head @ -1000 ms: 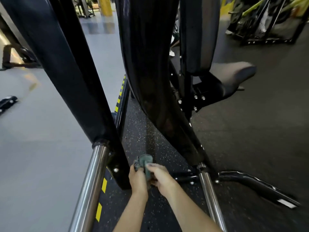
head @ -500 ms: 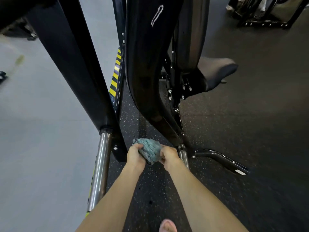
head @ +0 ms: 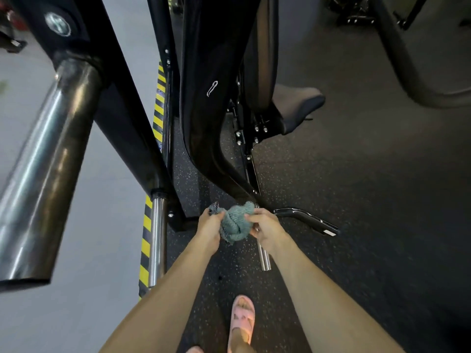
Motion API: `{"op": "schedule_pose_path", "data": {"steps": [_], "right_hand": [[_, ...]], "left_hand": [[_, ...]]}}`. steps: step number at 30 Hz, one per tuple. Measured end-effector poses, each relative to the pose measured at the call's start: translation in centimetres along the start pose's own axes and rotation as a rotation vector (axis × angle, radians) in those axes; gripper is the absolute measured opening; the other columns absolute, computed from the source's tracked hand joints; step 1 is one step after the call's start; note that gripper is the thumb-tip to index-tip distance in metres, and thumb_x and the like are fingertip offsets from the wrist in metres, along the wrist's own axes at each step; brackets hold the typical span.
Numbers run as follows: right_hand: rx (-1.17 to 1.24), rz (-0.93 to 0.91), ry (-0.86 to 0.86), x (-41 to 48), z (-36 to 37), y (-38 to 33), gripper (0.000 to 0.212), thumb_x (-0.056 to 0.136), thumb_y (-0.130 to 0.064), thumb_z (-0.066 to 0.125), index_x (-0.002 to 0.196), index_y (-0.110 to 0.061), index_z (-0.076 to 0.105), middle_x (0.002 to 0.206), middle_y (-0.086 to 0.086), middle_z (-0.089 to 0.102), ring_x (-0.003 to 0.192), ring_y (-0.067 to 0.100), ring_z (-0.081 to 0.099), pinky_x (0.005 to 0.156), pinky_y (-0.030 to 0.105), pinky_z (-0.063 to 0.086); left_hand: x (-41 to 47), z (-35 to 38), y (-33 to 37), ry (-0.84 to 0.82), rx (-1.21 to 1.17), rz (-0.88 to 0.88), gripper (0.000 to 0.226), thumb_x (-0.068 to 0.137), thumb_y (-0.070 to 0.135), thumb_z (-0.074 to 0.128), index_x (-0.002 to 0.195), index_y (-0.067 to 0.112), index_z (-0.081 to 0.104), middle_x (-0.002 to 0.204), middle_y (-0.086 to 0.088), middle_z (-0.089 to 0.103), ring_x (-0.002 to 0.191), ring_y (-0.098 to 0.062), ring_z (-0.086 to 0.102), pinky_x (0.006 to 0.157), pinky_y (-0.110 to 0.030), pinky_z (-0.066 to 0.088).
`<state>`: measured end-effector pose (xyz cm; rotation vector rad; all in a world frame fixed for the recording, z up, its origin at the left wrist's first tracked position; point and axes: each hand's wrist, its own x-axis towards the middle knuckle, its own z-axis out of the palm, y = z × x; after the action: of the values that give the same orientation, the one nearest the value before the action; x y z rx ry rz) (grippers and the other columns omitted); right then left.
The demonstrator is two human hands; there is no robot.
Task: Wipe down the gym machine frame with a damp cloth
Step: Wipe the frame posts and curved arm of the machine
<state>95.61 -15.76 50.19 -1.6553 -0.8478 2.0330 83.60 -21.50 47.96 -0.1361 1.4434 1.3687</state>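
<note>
While the black tubular steel machine frame (head: 204, 123) rises far and left, the bunched grey-green cloth (head: 235, 221) is held near its foot, pinched between curled fingers of the left hand (head: 210, 225) and right hand (head: 266, 228); soft and limp, it is judged best gripped wadded.

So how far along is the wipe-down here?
Done: nothing I can confirm; the black frame tube shows no clear wipe marks. In hand: left hand and right hand both grip the bunched teal cloth, off the machine. Left: apparently all the wiping.
</note>
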Motion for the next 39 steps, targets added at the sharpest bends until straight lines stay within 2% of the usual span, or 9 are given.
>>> {"op": "schedule_pose_path", "data": {"steps": [7,10,13,16,19,26,30,33,39], "right_hand": [[-0.393,0.016,-0.245,-10.4,-0.6,-3.2,0.049,0.077,0.02,0.033,0.099,-0.002,0.071,0.101,0.022,0.068,0.087,0.023,0.066,0.076,0.028,0.055],[-0.321,-0.019,-0.233,-14.1,-1.5,-5.2,0.04,0.082,0.019,0.032,0.099,0.007,0.067,0.1,0.022,0.069,0.083,0.027,0.072,0.074,0.03,0.059],[-0.236,-0.092,0.007,-16.1,-2.1,-6.4,0.03,0.086,0.014,0.038,0.084,0.005,0.066,0.087,0.017,0.069,0.072,0.024,0.068,0.063,0.028,0.057],[-0.318,-0.082,0.063,-17.4,-2.7,-6.4,0.008,0.091,-0.008,0.059,0.092,-0.007,0.067,0.094,0.013,0.067,0.088,0.023,0.064,0.073,0.03,0.054],[-0.424,-0.034,-0.129,-19.1,-2.8,-6.6,0.024,0.089,-0.029,0.068,0.108,-0.014,0.063,0.108,0.011,0.068,0.099,0.022,0.065,0.085,0.035,0.054],[-0.433,-0.102,-0.211,-20.5,-0.5,-8.7,0.048,0.086,0.005,0.063,0.13,-0.008,0.056,0.121,0.013,0.065,0.109,0.025,0.063,0.081,0.035,0.056],[-0.441,-0.159,-0.193,-20.2,-1.0,-10.3,0.056,0.085,0.01,0.053,0.131,-0.022,0.055,0.121,0.011,0.062,0.108,0.027,0.062,0.092,0.042,0.053],[-0.439,-0.149,-0.284,-19.8,-2.3,-11.5,0.073,0.085,0.014,0.048,0.144,-0.028,0.038,0.119,0.006,0.061,0.114,0.027,0.058,0.096,0.042,0.05],[-0.506,-0.069,-0.455,-18.8,-4.8,-14.8,0.09,0.086,0.016,0.042,0.151,-0.04,0.017,0.142,0.002,0.05,0.117,0.025,0.056,0.08,0.032,0.051]], "left_hand": [[-8.6,1.7,0.9,-0.277,0.009,-0.24,0.065,0.088,0.063,0.05,0.129,0.012,0.05,0.118,-0.019,0.065,0.099,-0.034,0.068,0.069,-0.042,0.057],[-11.7,1.2,1.5,-0.334,0.047,-0.166,0.063,0.082,0.039,0.071,0.131,0.004,0.052,0.126,-0.022,0.061,0.105,-0.031,0.066,0.074,-0.039,0.056],[-14.2,1.2,2.5,-0.251,-0.066,-0.155,0.033,0.095,0.019,0.057,0.122,0.0,0.057,0.119,-0.022,0.063,0.097,-0.03,0.065,0.079,-0.043,0.054],[-16.3,1.2,4.0,-0.219,-0.131,-0.179,0.03,0.1,0.027,0.049,0.119,0.005,0.058,0.115,-0.022,0.063,0.101,-0.033,0.064,0.092,-0.05,0.05],[-18.2,1.7,5.4,-0.248,-0.12,-0.196,0.049,0.099,0.044,0.044,0.127,0.005,0.054,0.121,-0.022,0.062,0.106,-0.035,0.062,0.094,-0.052,0.049],[-20.8,2.3,8.2,-0.367,-0.131,-0.162,0.087,0.083,0.075,0.033,0.129,0.004,0.05,0.13,-0.022,0.056,0.12,-0.035,0.055,0.095,-0.051,0.046],[-21.4,2.3,8.9,-0.412,0.155,-0.084,0.055,0.08,0.029,0.07,0.128,0.005,0.056,0.119,-0.015,0.065,0.11,-0.028,0.062,0.089,-0.042,0.053],[-20.9,3.9,8.5,-0.28,0.146,-0.04,0.04,0.088,0.005,0.064,0.127,0.002,0.055,0.108,-0.013,0.068,0.092,-0.024,0.066,0.067,-0.034,0.056],[-20.5,8.5,7.4,-0.013,0.013,-0.142,0.054,0.098,0.056,0.035,0.114,0.008,0.056,0.094,-0.012,0.065,0.081,-0.027,0.062,0.064,-0.036,0.049]]}}
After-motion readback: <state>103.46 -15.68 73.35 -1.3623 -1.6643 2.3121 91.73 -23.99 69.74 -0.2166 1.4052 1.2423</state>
